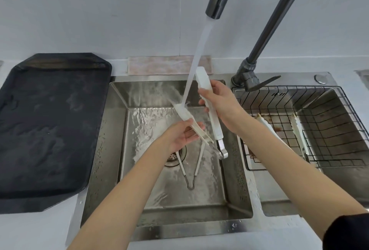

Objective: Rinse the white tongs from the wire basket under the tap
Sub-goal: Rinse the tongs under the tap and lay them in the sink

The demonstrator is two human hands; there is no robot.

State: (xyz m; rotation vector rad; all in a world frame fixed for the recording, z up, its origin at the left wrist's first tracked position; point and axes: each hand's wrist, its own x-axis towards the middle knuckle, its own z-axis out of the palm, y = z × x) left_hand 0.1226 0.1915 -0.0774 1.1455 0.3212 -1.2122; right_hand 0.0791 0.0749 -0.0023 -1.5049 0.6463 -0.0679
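Water runs from the tap (214, 8) into the left sink basin (111, 150). My right hand (219, 102) grips long white tongs (214, 124) at their middle; their white tip points up beside the stream and their metal end hangs down. My left hand (179, 136) holds a second white utensil (184, 114) with pale bars, and the stream hits its flat end. The wire basket (319, 130) sits in the right basin.
V-shaped tongs (189, 172) lie on the basin floor beside the drain (175, 158). Two more white utensils (299, 130) lean in the basket. A black tray (50, 126) lies on the counter at left, a cloth (159, 65) behind the sink.
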